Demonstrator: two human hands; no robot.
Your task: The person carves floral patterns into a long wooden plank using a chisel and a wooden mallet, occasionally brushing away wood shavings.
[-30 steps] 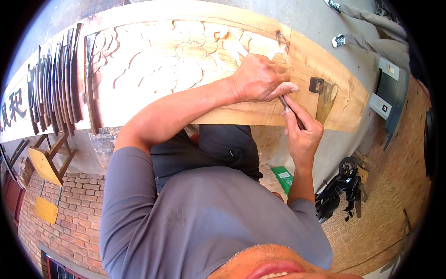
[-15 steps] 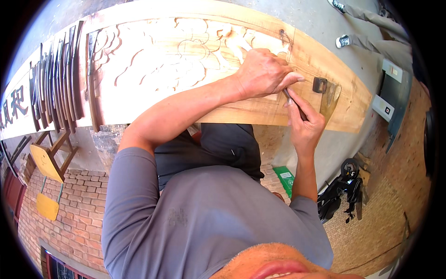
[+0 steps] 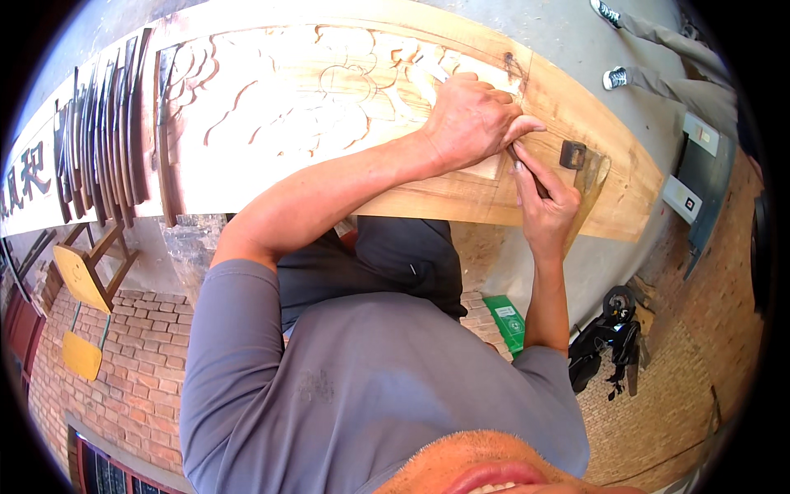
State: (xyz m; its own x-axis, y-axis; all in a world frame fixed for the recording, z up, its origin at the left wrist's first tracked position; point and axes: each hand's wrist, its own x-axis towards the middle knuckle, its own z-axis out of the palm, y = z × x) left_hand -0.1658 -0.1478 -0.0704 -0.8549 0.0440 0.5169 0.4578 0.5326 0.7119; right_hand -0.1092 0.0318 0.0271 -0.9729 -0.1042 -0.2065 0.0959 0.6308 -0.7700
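A long pale wooden board (image 3: 617, 198) carved with curling outlines lies across the upper view. My left hand (image 3: 476, 123) is closed around a chisel (image 3: 535, 179) over the carved area at the board's right part, mostly hiding its blade. My right hand (image 3: 545, 202), below it and slightly right, has its fingers closed along the chisel's handle. Just right of my hands lies a tool with a dark square head (image 3: 573, 155) and a tapering yellowish part. At the board's left, a row of long narrow chisels (image 3: 99, 144) lies crosswise, beside a single separate one (image 3: 164, 132).
Another person's grey-trousered legs (image 3: 683, 90) extend at upper right beside a grey metal machine (image 3: 695, 189). Yellow chairs (image 3: 82, 276) stand on brick paving at lower left. A green flat object (image 3: 504, 321) and a black wheeled item (image 3: 609, 337) lie below the board, right of my body.
Both my hands, still on the chisel, have shifted a little up and to the right toward the board's far side. The surroundings have shifted slightly in the view.
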